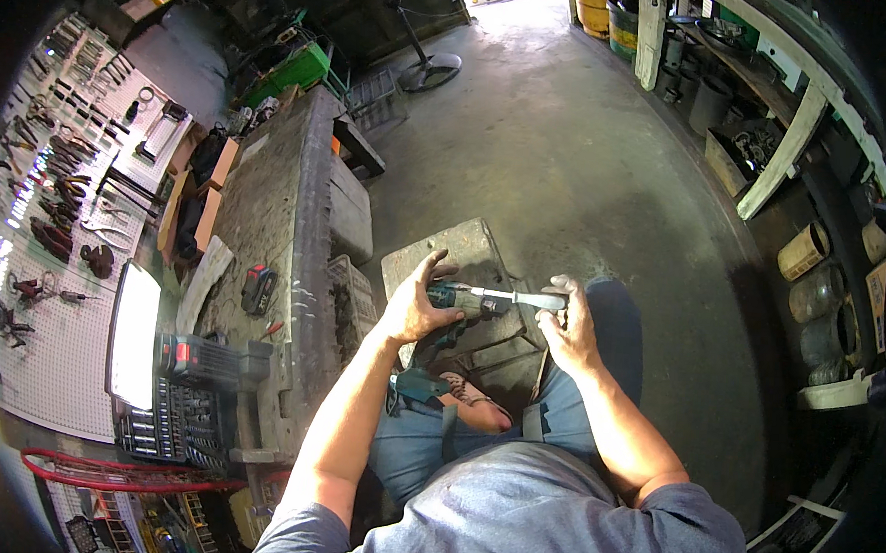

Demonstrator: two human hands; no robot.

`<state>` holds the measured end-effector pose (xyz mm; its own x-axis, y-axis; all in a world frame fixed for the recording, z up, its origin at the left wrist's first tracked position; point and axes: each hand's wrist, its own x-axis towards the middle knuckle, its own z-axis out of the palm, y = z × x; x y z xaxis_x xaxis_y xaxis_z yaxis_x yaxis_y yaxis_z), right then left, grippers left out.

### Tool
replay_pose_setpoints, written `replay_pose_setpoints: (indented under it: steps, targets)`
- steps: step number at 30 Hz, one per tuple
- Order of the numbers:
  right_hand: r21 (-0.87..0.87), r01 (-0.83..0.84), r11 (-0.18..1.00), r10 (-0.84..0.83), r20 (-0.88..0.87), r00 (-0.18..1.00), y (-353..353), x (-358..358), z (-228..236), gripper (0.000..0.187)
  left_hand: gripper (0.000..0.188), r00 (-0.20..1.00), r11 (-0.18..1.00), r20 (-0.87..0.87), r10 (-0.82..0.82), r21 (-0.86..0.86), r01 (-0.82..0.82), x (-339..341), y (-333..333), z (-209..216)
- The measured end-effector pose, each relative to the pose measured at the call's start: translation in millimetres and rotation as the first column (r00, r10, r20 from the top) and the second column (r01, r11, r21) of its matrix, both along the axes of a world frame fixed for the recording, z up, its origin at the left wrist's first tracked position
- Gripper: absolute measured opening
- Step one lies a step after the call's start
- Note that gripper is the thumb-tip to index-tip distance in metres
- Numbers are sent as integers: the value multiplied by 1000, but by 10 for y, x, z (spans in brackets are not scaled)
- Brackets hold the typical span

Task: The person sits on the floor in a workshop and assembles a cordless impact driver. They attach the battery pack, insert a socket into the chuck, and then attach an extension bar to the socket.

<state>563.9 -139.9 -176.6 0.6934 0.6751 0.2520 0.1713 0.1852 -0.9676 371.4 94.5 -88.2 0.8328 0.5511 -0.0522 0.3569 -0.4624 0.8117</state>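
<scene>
My right hand [573, 328] is closed around the grey handle of a slim tool that looks like a screwdriver [537, 300]. Its pale shaft points left, toward my left hand [422, 303]. The left fingers curl round a teal and dark piece [444, 295], which looks like part of a power tool; the tool's tip meets or overlaps it, and I cannot tell which. Below both hands stands a worn block-like stand [450, 239] with dark parts on it, too shadowed to name. Another teal tool body [417, 385] lies by my left thigh.
On my left runs a long workbench [266, 207] carrying a battery pack [258, 289], a lit lamp [134, 335] and a socket set [170, 422]. Pliers and other hand tools hang on a pegboard [79, 157]. Shelving [812, 126] with cans lines the right. A fan base [430, 73] stands ahead.
</scene>
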Motion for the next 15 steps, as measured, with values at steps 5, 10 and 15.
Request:
replay_pose_setpoints:
  steps: [5, 10, 15]
  targets:
    - [-334, -143, 932, 97, -150, 984, -44, 56, -21, 44, 71, 986, 945, -129, -103, 298, 137, 73, -10, 43]
    - [-16, -91, 996, 87, -165, 983, -2, 28, -46, 37, 35, 997, 980, -74, -31, 195, 45, 129, -98, 119]
    - [107, -128, 986, 154, -294, 943, 8, 55, -2, 31, 31, 991, 964, -131, -42, 256, 74, 243, -46, 171]
